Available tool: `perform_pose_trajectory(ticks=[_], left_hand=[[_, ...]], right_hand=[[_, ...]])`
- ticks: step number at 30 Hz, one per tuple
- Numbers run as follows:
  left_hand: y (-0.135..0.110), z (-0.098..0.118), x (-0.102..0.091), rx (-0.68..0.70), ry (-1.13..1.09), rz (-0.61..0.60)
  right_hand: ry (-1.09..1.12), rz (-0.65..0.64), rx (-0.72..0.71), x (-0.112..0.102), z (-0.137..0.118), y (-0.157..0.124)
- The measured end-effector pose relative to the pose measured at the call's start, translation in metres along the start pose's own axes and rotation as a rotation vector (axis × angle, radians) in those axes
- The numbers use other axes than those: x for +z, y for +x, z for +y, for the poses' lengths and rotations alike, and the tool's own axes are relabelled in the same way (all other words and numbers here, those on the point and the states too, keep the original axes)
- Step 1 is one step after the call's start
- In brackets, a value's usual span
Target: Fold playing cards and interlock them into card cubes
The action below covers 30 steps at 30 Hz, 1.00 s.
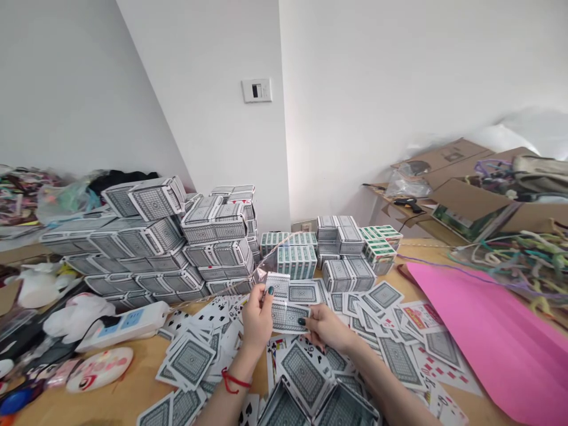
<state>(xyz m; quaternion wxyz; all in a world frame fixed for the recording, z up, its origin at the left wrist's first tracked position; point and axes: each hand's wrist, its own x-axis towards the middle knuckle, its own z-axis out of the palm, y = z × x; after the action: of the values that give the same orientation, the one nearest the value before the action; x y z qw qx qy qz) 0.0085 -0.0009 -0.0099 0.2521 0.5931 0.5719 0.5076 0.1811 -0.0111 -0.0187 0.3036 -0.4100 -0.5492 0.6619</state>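
My left hand (256, 319), with a red string bracelet on its wrist, is closed with its thumb on a grey-backed playing card (278, 283) that stands up and seems bent. Another playing card (288, 318) lies sideways, its right end pinched between the thumb and fingers of my right hand (327, 326). Whether the two cards are joined is hidden by my fingers. Below my hands, two open boxes folded from cards (284, 409) stand at the near edge. Loose cards (191, 358) lie spread on both sides, some face up.
Stacked blocks of folded cards (155, 198) rise at the back left, with smaller stacks (348, 273) at the back right. Green-and-white card boxes (296, 260) sit between. A white power strip (128, 324) lies left, pink paper (497, 343) right. An open carton (479, 204) holds odds and ends.
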Motion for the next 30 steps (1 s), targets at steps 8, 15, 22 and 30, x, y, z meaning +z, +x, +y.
perform_pose_trajectory(ticks=[8,15,22,30], left_hand=[[-0.008,0.007,0.012,-0.006,0.003,-0.044],[-0.008,0.011,0.014,-0.066,-0.072,-0.064],[0.000,0.006,0.016,-0.198,-0.356,-0.184],[-0.003,0.003,0.016,-0.098,-0.177,-0.193]], right_hand=[[-0.006,-0.040,-0.011,0.005,-0.004,-0.001],[0.026,-0.050,-0.023,0.006,-0.001,-0.001],[-0.002,0.013,-0.102,0.006,-0.005,-0.003],[-0.047,-0.003,-0.097,0.011,-0.001,-0.004]])
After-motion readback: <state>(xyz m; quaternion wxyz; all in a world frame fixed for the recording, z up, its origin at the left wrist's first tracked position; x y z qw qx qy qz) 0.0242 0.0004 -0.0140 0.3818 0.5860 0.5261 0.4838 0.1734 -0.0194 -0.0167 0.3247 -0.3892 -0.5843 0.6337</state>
